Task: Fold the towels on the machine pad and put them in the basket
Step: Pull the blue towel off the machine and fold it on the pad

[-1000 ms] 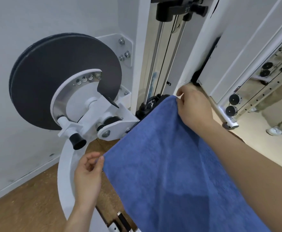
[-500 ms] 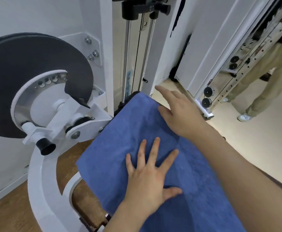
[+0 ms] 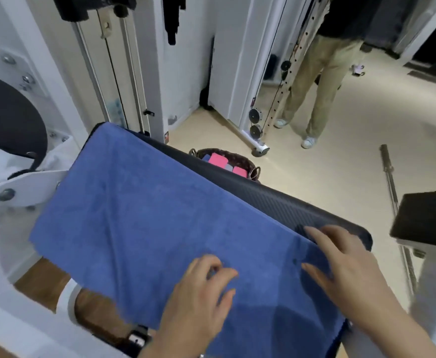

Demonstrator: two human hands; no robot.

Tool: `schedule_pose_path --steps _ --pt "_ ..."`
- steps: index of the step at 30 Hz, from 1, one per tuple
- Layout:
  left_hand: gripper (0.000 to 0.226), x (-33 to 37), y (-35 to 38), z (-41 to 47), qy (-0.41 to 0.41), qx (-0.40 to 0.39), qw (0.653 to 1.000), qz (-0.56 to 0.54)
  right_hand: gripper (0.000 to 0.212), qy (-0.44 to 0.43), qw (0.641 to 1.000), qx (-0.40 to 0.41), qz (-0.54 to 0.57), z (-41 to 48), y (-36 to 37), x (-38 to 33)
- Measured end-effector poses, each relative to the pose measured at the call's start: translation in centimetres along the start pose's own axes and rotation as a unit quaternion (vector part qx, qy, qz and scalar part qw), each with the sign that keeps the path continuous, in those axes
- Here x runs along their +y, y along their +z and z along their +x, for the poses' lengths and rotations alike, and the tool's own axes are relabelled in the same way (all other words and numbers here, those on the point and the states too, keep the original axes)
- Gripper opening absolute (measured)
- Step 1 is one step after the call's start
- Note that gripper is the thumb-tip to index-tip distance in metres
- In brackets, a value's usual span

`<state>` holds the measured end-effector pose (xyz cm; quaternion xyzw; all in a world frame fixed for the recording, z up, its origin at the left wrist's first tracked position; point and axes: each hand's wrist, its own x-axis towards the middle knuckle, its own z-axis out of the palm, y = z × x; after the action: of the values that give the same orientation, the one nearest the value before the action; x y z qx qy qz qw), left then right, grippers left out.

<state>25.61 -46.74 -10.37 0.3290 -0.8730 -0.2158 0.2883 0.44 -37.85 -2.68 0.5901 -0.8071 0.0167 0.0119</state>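
A blue towel (image 3: pixel 144 215) lies spread flat over the black machine pad (image 3: pixel 284 200), which shows bare along its far edge. My left hand (image 3: pixel 201 293) rests on the towel near its close edge with fingers loosely bent. My right hand (image 3: pixel 341 259) lies flat on the towel's right part, fingertips reaching the pad's bare strip. Beyond the pad, a dark woven basket (image 3: pixel 247 161) stands on the floor and holds folded pink, grey and blue towels.
A white gym machine frame with a dark round disc (image 3: pixel 7 120) stands at the left. A person in beige trousers (image 3: pixel 312 81) stands at the back right. A metal bar (image 3: pixel 390 182) lies on the floor, and a second black pad (image 3: pixel 426 220) juts in at the right.
The towel went from being held up by two corners to lying flat on the pad. Both hands slid back toward its near end, and the view swung right, revealing the basket.
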Motion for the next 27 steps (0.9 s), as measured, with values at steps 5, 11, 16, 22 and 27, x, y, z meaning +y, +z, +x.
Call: schedule_pose_path --steps 5,11,16,22,27 --pt "0.037 6.3 6.5 -3.9 0.025 -0.139 0.989 0.036 0.048 0.012 0.999 0.033 0.001 -1.2 1.0 2.7" --pt "0.043 11.6 11.1 -5.4 0.003 -0.186 0.975 0.123 0.028 -0.002 0.999 0.033 0.0 -0.7 0.8 4.6" --pt "0.04 13.5 12.9 -6.1 -0.092 -0.129 0.982 0.101 0.023 -0.042 0.996 -0.04 0.068 1.1 -0.7 5.7" --pt "0.025 15.2 12.9 -5.8 -0.183 -0.061 0.978 0.082 0.02 -0.066 0.983 -0.061 0.158 4.0 -1.8 6.9" --pt "0.033 17.3 11.8 -3.4 -0.249 -0.02 0.968 -0.016 0.015 -0.057 0.989 -0.01 0.139 5.9 -2.7 8.8"
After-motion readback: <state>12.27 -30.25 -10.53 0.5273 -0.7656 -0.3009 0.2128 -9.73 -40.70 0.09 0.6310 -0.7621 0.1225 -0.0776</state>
